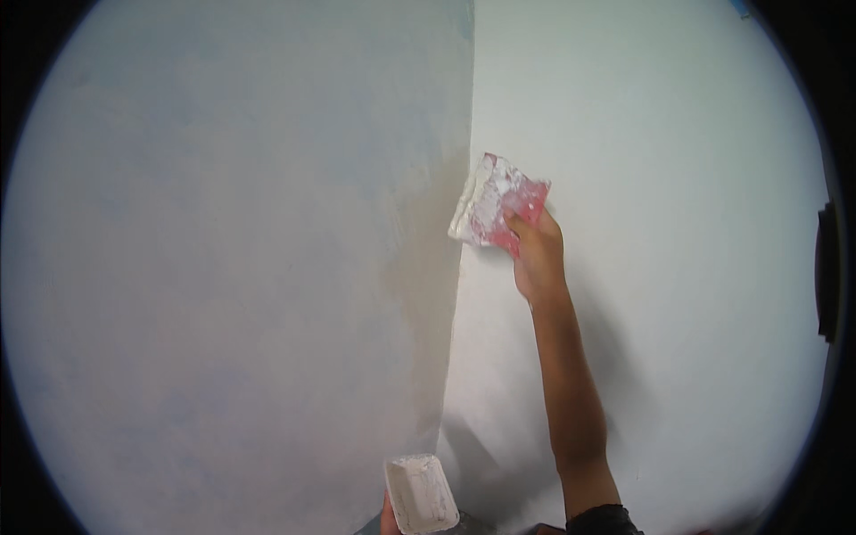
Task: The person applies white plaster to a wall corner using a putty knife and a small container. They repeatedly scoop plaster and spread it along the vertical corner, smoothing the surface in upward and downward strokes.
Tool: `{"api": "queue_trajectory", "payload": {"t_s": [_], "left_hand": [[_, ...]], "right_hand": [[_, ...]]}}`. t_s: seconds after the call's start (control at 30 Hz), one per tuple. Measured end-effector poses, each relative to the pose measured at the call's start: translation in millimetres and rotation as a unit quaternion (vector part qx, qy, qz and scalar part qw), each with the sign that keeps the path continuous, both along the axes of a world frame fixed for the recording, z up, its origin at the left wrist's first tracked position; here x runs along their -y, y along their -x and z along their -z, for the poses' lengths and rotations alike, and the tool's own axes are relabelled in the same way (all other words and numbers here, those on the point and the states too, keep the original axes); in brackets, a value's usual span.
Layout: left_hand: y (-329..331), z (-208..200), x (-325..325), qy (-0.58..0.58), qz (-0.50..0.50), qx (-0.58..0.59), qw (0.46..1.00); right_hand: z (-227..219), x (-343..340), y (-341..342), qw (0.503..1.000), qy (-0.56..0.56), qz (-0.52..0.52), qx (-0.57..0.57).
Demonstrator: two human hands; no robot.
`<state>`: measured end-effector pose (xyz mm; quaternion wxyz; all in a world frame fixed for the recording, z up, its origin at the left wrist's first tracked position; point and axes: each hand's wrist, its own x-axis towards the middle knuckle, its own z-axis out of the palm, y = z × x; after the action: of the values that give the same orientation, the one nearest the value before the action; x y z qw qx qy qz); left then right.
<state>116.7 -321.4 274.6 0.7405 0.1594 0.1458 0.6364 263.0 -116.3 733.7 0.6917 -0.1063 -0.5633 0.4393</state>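
Observation:
My right hand (538,252) grips a pink plastic scraper (508,203), its thumb lying over the flat face. White paste is smeared across the scraper and piled thickly along its left edge, which is at the corner where two walls meet. My right arm stretches up from the lower edge. Low in the view, my left hand (388,517) holds a small white rectangular tub (426,495) from its left side. Paste coats the inside of the tub. Most of the left hand is hidden behind the tub.
A greyish wall (223,267) fills the left, with a darker, damp-looking patch (423,259) beside the corner. The right wall (704,223) is pale white and carries my arm's shadow. At the far right edge sits a dark object (827,272) I cannot make out.

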Motion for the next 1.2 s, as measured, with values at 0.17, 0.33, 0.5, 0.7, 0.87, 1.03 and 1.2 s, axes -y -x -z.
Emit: {"api": "queue_trajectory", "payload": {"t_s": [0.17, 0.33, 0.5, 0.7, 0.87, 1.03, 1.2], "left_hand": [[-3.4, 47.6, -30.6, -0.017, 0.005, 0.005, 1.0], [-16.8, 59.3, -31.4, -0.03, -0.001, 0.007, 1.0], [-28.8, 63.3, -35.1, -0.038, -0.004, -0.005, 0.999], [-51.3, 63.5, -37.7, -0.034, -0.005, -0.006, 0.999], [-56.8, 70.1, -29.0, -0.029, -0.014, 0.008, 0.999], [-73.7, 73.7, -33.1, -0.041, -0.02, 0.021, 0.999], [-90.8, 85.3, -23.0, -0.05, -0.05, 0.035, 0.997]], "right_hand": [[9.7, -45.9, -1.2, 0.987, -0.046, 0.139, 0.069], [-4.5, -41.4, 0.9, 0.905, -0.123, 0.369, 0.172], [-4.8, -31.7, 2.1, 0.849, -0.168, 0.458, 0.204], [49.4, 6.7, 53.0, 0.835, -0.225, 0.429, 0.263], [93.6, 24.2, 13.5, 0.888, -0.292, 0.321, 0.155], [31.9, -58.4, -64.6, 0.877, -0.189, 0.422, 0.13], [-21.2, -117.5, -88.3, 0.866, -0.301, 0.384, 0.11]]}}
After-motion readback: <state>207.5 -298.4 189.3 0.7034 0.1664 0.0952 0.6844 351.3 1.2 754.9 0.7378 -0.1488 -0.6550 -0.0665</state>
